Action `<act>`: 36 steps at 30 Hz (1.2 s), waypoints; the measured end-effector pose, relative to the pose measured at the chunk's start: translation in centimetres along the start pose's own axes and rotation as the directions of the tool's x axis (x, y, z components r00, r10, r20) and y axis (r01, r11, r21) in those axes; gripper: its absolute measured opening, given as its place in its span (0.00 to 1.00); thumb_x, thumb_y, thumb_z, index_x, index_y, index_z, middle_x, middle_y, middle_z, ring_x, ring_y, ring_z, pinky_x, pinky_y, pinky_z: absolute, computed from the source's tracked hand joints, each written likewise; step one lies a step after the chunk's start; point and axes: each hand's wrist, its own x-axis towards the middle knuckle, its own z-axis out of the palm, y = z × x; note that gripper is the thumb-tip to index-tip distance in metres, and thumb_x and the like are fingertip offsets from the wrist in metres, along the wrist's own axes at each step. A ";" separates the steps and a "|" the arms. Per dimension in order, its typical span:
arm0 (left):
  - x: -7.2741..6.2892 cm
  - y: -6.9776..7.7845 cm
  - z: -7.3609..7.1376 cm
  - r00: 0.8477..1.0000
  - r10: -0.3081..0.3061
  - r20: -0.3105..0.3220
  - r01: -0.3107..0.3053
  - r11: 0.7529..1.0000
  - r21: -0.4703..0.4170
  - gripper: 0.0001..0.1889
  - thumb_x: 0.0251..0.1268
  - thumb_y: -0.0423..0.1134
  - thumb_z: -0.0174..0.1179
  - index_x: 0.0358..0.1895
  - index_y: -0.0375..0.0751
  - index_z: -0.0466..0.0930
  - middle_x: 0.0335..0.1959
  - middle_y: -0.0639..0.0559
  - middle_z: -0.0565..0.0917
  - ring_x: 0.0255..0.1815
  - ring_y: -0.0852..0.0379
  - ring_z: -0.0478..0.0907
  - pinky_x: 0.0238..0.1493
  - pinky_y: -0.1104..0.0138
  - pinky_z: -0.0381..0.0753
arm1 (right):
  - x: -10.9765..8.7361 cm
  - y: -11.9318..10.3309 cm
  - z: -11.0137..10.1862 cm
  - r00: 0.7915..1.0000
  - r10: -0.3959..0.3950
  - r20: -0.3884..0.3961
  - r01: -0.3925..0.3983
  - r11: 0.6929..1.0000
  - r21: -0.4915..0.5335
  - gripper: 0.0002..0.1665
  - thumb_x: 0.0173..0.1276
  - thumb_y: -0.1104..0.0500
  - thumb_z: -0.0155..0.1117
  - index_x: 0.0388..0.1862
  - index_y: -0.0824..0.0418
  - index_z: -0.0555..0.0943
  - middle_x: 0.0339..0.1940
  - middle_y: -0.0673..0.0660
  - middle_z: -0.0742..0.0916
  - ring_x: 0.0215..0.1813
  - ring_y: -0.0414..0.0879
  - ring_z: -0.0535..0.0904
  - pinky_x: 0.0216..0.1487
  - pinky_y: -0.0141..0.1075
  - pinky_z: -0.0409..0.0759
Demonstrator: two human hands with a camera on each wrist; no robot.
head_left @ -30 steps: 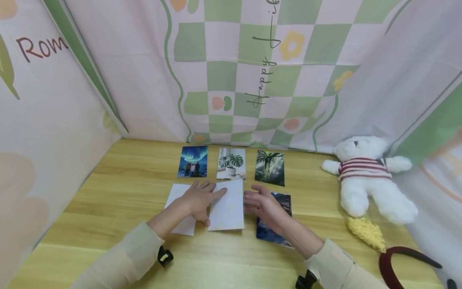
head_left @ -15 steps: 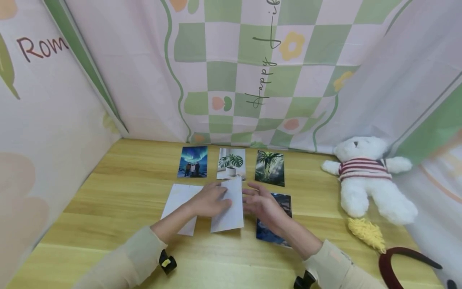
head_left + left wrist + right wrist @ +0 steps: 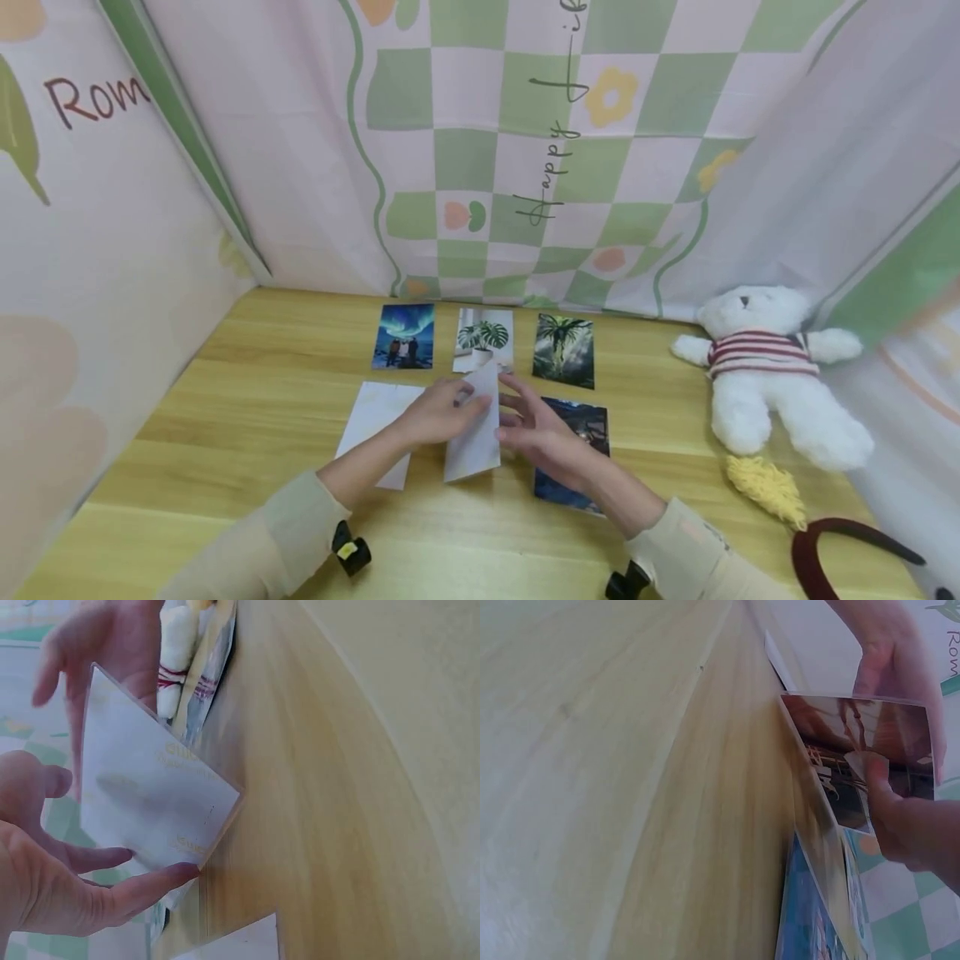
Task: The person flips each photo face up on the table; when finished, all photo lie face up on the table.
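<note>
A photo card (image 3: 472,442) stands tilted between my hands, its white back towards the left hand. My left hand (image 3: 442,408) holds it, with two fingertips against the white back in the left wrist view; the far side of that hold is partly hidden. On the right, my right hand (image 3: 547,433) has its fingers spread beside the card's raised edge. In the right wrist view, a digit of that hand (image 3: 919,825) reaches the dark brownish picture side. Beneath the left forearm lies a second card (image 3: 375,417), white side up. A dark picture card (image 3: 577,425) lies partly under the right hand.
Behind the hands lie an aurora photo (image 3: 403,337), a potted-plant photo (image 3: 483,333) and a jungle-plant photo (image 3: 564,350). To the right are a white teddy bear (image 3: 765,375), yellow yarn (image 3: 765,487) and a dark red headband (image 3: 806,550). A patterned curtain (image 3: 540,167) borders the table.
The white-backed card has tilted from nearly flat to steep, its right side rising. The left hand moved right with it, uncovering more of the left card. The right fingers came closer to its edge.
</note>
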 end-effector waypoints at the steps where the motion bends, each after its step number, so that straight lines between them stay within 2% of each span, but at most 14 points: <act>1: -0.1 0.0 0.0 1.000 0.000 0.002 0.000 1.000 -0.020 0.35 0.78 0.59 0.53 0.73 0.32 0.71 0.74 0.33 0.75 0.72 0.34 0.75 0.66 0.44 0.83 | 0.0 0.1 0.0 1.000 -0.004 0.026 0.005 1.000 -0.016 0.58 0.76 0.59 0.60 0.87 0.51 0.31 0.88 0.68 0.46 0.87 0.69 0.46 0.83 0.55 0.65; 6: -0.3 -0.1 -0.1 0.999 -0.035 0.015 0.036 0.991 -0.128 0.36 0.76 0.60 0.57 0.73 0.33 0.70 0.72 0.32 0.76 0.69 0.34 0.78 0.58 0.48 0.88 | 0.1 0.7 0.2 0.993 -0.041 0.113 0.057 0.988 -0.143 0.73 0.67 0.63 0.71 0.86 0.48 0.24 0.88 0.69 0.41 0.86 0.73 0.46 0.79 0.58 0.71; 9: -0.4 -0.2 -0.2 0.998 -0.053 0.033 0.058 0.979 -0.194 0.37 0.74 0.60 0.59 0.73 0.34 0.69 0.74 0.32 0.74 0.71 0.33 0.76 0.57 0.49 0.89 | 0.2 0.8 0.6 0.990 -0.068 0.125 0.094 0.971 -0.220 0.79 0.62 0.66 0.75 0.85 0.46 0.22 0.88 0.69 0.41 0.85 0.74 0.49 0.78 0.57 0.73; 14: -0.5 -0.3 -0.2 0.996 -0.059 0.060 0.073 0.964 -0.258 0.36 0.73 0.59 0.61 0.73 0.36 0.70 0.75 0.34 0.71 0.72 0.33 0.74 0.59 0.47 0.88 | 0.3 0.7 1.2 0.987 -0.098 0.130 0.135 0.936 -0.325 0.82 0.59 0.69 0.77 0.84 0.47 0.20 0.88 0.69 0.41 0.85 0.74 0.49 0.79 0.61 0.68; 18: -0.5 -0.3 0.0 0.995 -0.060 0.084 0.084 0.944 -0.319 0.35 0.74 0.57 0.62 0.73 0.37 0.69 0.76 0.34 0.70 0.73 0.33 0.73 0.58 0.49 0.89 | 0.3 0.8 1.4 0.989 -0.107 0.106 0.142 0.892 -0.428 0.82 0.60 0.63 0.79 0.85 0.50 0.20 0.88 0.68 0.40 0.86 0.73 0.48 0.80 0.65 0.64; 23: -0.3 -0.4 0.2 0.990 -0.070 0.121 0.114 0.905 -0.410 0.34 0.74 0.56 0.63 0.72 0.38 0.68 0.75 0.35 0.70 0.73 0.35 0.72 0.56 0.51 0.90 | 0.3 1.0 1.8 0.989 -0.127 0.077 0.148 0.837 -0.527 0.83 0.60 0.59 0.81 0.84 0.42 0.21 0.88 0.63 0.35 0.87 0.71 0.47 0.80 0.66 0.62; 26: -0.1 -0.5 0.3 0.989 -0.064 0.133 0.118 0.886 -0.449 0.33 0.74 0.54 0.63 0.72 0.37 0.68 0.73 0.35 0.71 0.72 0.36 0.74 0.53 0.53 0.91 | 0.3 1.2 1.9 0.986 -0.146 0.083 0.167 0.797 -0.581 0.85 0.59 0.59 0.82 0.83 0.38 0.19 0.88 0.58 0.32 0.88 0.66 0.42 0.83 0.66 0.55; 29: -0.1 -0.6 0.2 0.987 -0.054 0.154 0.127 0.848 -0.514 0.32 0.75 0.51 0.63 0.72 0.35 0.68 0.71 0.34 0.72 0.70 0.37 0.74 0.51 0.54 0.92 | 0.3 1.4 1.9 0.982 -0.162 0.101 0.189 0.749 -0.635 0.85 0.58 0.57 0.82 0.83 0.38 0.19 0.88 0.55 0.31 0.89 0.63 0.37 0.85 0.67 0.50; 33: 0.1 -0.8 0.1 0.980 -0.018 0.196 0.130 0.810 -0.572 0.30 0.78 0.49 0.60 0.75 0.36 0.68 0.69 0.34 0.76 0.69 0.39 0.77 0.55 0.54 0.91 | 0.3 1.6 1.8 0.971 -0.199 0.131 0.232 0.672 -0.704 0.85 0.56 0.57 0.83 0.85 0.45 0.22 0.88 0.61 0.33 0.88 0.66 0.41 0.83 0.66 0.54; 36: 0.2 -1.1 0.0 0.972 0.009 0.234 0.133 0.801 -0.583 0.29 0.80 0.48 0.56 0.76 0.37 0.68 0.70 0.35 0.78 0.68 0.40 0.80 0.59 0.55 0.89 | 0.3 1.7 1.7 0.971 -0.197 0.138 0.233 0.620 -0.749 0.86 0.53 0.59 0.84 0.86 0.49 0.23 0.88 0.63 0.35 0.87 0.69 0.46 0.82 0.63 0.60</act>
